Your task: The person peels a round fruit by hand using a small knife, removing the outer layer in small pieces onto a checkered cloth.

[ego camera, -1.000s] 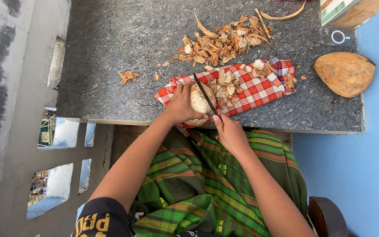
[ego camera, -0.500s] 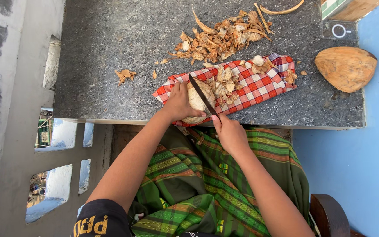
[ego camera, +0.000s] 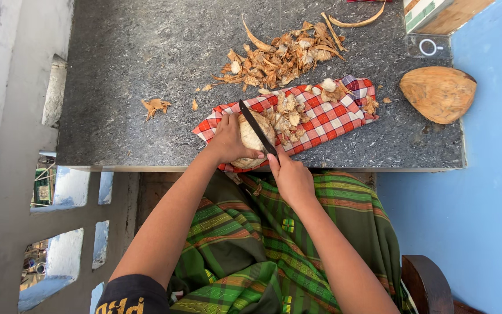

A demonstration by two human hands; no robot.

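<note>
Coconut [ego camera: 252, 138] clamped by left hand [ego camera: 229, 141]; right hand [ego camera: 290, 177] grips knife [ego camera: 257, 127], whose blade could slip toward those near fingers.

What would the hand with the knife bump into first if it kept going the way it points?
Probably the pale coconut. The right hand points up and leftward along the knife, whose blade already lies across the coconut that the left hand steadies on the checked cloth.
</note>
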